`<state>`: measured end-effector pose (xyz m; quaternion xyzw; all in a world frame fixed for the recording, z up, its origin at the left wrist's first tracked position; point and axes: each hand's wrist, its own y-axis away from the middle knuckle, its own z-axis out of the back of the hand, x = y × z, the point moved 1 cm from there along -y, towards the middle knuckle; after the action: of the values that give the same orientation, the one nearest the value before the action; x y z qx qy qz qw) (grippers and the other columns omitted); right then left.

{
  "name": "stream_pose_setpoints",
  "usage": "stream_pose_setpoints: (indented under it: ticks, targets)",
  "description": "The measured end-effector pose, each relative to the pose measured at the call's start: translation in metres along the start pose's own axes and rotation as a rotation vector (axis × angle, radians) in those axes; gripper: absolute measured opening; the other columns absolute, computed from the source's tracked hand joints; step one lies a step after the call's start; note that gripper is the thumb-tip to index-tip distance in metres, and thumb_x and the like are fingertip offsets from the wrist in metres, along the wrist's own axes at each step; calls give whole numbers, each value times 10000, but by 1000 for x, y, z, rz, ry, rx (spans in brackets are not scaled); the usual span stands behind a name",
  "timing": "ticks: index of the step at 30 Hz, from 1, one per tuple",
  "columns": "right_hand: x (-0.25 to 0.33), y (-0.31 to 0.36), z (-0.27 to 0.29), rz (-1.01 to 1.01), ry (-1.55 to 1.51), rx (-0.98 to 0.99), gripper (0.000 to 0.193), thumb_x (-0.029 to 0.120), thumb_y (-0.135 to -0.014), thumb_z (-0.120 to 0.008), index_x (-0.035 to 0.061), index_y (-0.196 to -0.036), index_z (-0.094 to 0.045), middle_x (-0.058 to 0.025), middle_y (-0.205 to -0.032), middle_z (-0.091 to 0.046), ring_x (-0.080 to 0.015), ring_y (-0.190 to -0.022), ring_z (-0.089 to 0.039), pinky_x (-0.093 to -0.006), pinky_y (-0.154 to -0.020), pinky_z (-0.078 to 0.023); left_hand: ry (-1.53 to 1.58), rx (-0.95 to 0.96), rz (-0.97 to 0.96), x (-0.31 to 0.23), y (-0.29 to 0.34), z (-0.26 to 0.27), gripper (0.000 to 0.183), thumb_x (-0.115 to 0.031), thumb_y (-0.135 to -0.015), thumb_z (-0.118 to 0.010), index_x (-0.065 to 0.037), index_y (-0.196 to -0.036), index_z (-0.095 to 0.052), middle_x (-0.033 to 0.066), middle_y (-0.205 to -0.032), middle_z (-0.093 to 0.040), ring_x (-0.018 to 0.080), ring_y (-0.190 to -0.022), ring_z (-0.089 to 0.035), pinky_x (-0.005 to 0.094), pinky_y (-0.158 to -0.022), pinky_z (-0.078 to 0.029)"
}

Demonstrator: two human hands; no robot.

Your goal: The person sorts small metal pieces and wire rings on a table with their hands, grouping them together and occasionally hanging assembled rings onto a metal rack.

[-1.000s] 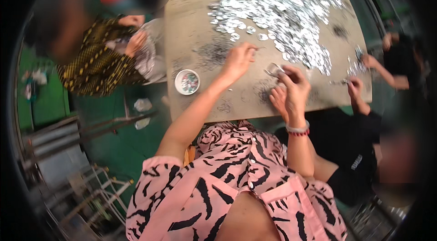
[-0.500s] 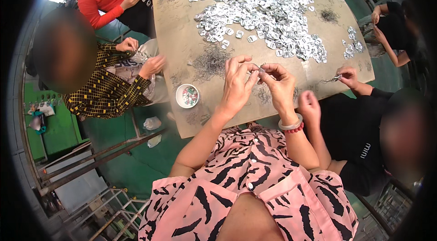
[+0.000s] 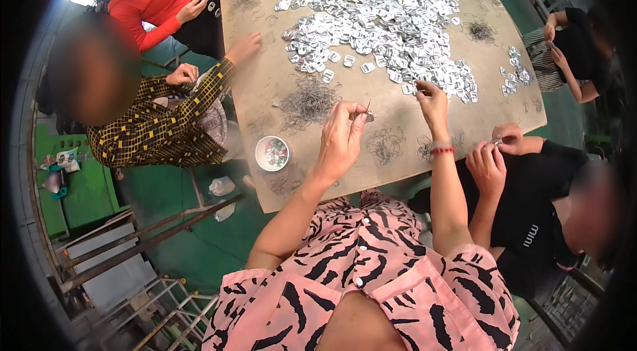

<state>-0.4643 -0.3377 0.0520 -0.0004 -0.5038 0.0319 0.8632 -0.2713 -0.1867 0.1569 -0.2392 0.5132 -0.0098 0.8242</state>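
My left hand (image 3: 342,139) is raised over the brown table (image 3: 265,85), its fingertips pinched on a thin wire clip (image 3: 367,111). My right hand (image 3: 431,99) reaches farther out, fingers touching the near edge of a big heap of small silver metal pieces (image 3: 378,12); whether it holds one I cannot tell. A tangle of thin wire clips (image 3: 306,100) lies left of my left hand. Smaller wire tangles (image 3: 383,145) lie on the table below both hands.
A small white bowl (image 3: 273,153) of bits stands near the table's front left edge. A person in yellow-black check sits left, one in red at the far left, one in black close on my right, another at the far right. Metal racks lie lower left.
My hands, together half a second ago, have parted: the right one reached out to the heap of metal pieces, while the left one stayed raised with the wire clip.
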Motion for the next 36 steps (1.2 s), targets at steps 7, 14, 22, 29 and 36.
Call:
stream_pose_setpoints:
  ticks: [7,14,22,29,36]
  targets:
    - [-99,-18,-31,420,432,-154,267,-45,-736,-549,69,-948,-662,-103,-992,-626,-314,-913,-527,-376,-837,-444,-8,29,84,3,32,-3,101,-55,-895,-532,11,-967,-508,116,-878,-607,195,-798,-602,303,-725,-478]
    - [-33,-8,-11,-32,-139,-66,335,61,-807,-628,-19,-1123,-552,-77,-789,-653,-113,-700,-585,-245,-684,-461,65,81,60,-8,34,-19,103,-41,-878,-541,11,-964,-516,132,-887,-587,245,-796,-600,331,-701,-475]
    - [115,61,28,50,-318,351,352,-10,-776,-640,0,-1127,-607,-55,-850,-658,-99,-774,-580,-222,-703,-467,73,88,8,-7,3,-27,78,-28,-860,-522,4,-930,-509,141,-839,-545,283,-746,-570,371,-668,-447]
    - [141,66,35,-7,-475,339,247,-44,-775,-640,-67,-1021,-629,-89,-846,-657,-110,-670,-588,-226,-616,-475,37,47,-76,-7,-7,-22,89,-24,-843,-539,-7,-925,-509,135,-842,-549,296,-773,-567,385,-675,-449]
    - [141,65,23,-214,-690,279,228,-61,-762,-653,-105,-984,-621,-153,-887,-644,-184,-722,-634,-259,-660,-521,80,50,21,18,3,2,261,-97,-826,-600,-22,-1070,-543,130,-961,-604,272,-827,-594,348,-704,-477]
